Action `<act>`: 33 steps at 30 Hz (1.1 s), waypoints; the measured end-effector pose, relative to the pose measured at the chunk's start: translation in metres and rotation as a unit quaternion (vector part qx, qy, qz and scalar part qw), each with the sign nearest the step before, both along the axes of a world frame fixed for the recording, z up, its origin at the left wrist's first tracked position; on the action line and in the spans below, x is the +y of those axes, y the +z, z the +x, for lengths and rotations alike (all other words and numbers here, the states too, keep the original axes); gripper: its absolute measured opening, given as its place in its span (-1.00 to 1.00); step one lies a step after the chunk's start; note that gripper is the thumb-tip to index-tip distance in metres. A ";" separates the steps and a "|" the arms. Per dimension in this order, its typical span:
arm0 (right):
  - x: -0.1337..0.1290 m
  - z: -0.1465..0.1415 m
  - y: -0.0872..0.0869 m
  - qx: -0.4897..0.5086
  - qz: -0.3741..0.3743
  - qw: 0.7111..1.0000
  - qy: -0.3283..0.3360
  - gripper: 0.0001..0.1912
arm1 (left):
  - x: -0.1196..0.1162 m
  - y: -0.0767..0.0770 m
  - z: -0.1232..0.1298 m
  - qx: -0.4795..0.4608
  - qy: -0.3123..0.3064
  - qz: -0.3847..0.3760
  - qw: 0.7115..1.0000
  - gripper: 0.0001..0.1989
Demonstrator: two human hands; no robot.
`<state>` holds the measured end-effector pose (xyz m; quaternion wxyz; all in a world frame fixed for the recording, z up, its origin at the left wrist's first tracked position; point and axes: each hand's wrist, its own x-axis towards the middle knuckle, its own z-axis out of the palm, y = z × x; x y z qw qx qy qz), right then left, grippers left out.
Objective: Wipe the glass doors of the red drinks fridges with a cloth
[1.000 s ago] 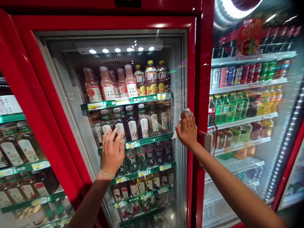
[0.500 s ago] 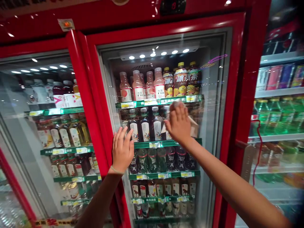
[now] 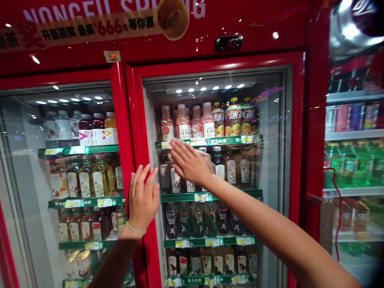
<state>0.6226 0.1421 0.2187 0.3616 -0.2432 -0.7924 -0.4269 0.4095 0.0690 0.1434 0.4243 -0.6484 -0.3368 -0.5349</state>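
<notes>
My right hand (image 3: 192, 164) lies nearly flat on the glass door (image 3: 276, 160), over the second shelf of bottles, pressing a pale cloth or tissue (image 3: 207, 155) that shows around its edges. My left hand (image 3: 144, 196), with a light band at the wrist, rests on the red door frame (image 3: 136, 120) beside the glass, fingers spread, holding nothing. Behind the glass, pink bottles (image 3: 183, 122) and yellow-capped bottles (image 3: 234, 116) stand on the top shelf. Dark bottles are partly hidden by my right hand.
Another glass-door cooler (image 3: 24, 168) with bottles stands at the left. On the right, shelves hold cans and green bottles (image 3: 351, 164), with a red cord (image 3: 340, 208) hanging in front. A small display (image 3: 229, 42) is above the door.
My right hand has moved left across the glass with the pale cloth or tissue. My left hand has shifted from the glass edge onto the red frame. The view has tilted upward.
</notes>
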 end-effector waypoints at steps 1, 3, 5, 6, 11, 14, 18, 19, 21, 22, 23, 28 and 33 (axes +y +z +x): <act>0.002 0.022 0.014 0.037 0.004 0.999 -0.014 -0.31 | 0.003 0.003 0.007 0.001 -0.005 0.002 1.000 -0.39; 0.005 0.073 0.036 0.105 0.015 0.993 -0.056 -0.31 | 0.011 0.007 0.022 0.003 -0.014 0.007 1.000 -0.39; 0.005 0.126 0.050 0.170 0.028 0.980 -0.104 -0.32 | 0.017 0.010 0.037 0.007 -0.022 0.008 1.000 -0.39; 0.004 0.152 0.054 0.202 0.032 0.971 -0.125 -0.32 | 0.020 0.011 0.044 0.009 -0.024 0.008 1.000 -0.39; 0.005 0.242 0.069 0.299 0.048 0.939 -0.164 -0.31 | 0.026 0.017 0.058 0.024 -0.012 0.008 1.000 -0.41; 0.009 0.249 0.087 0.366 0.060 0.913 -0.170 -0.27 | 0.026 0.024 0.050 0.030 0.007 0.007 0.999 -0.44; 0.011 0.202 0.117 0.411 0.042 0.893 -0.179 -0.24 | 0.024 0.036 0.032 0.027 0.024 0.010 0.999 -0.45; 0.010 0.182 0.123 0.392 0.036 0.903 -0.174 -0.24 | 0.023 0.038 0.028 0.025 0.026 0.012 0.999 -0.45; 0.009 0.136 0.129 0.333 0.031 0.930 -0.155 -0.28 | 0.022 0.043 0.020 0.024 0.027 0.018 0.999 -0.45; 0.009 0.110 0.130 0.298 0.032 0.944 -0.140 -0.30 | 0.022 0.044 0.016 0.023 0.027 0.023 0.999 -0.46; 0.008 0.085 0.129 0.262 0.035 0.957 -0.123 -0.31 | 0.021 0.045 0.012 0.024 0.028 0.028 0.999 -0.46; 0.009 -0.023 0.124 0.075 0.066 0.994 -0.044 -0.34 | 0.014 0.047 -0.008 0.025 0.041 0.035 0.998 -0.47; 0.006 -0.068 0.157 0.003 0.082 0.996 -0.035 -0.36 | 0.013 0.047 -0.013 0.024 0.041 0.033 0.998 -0.44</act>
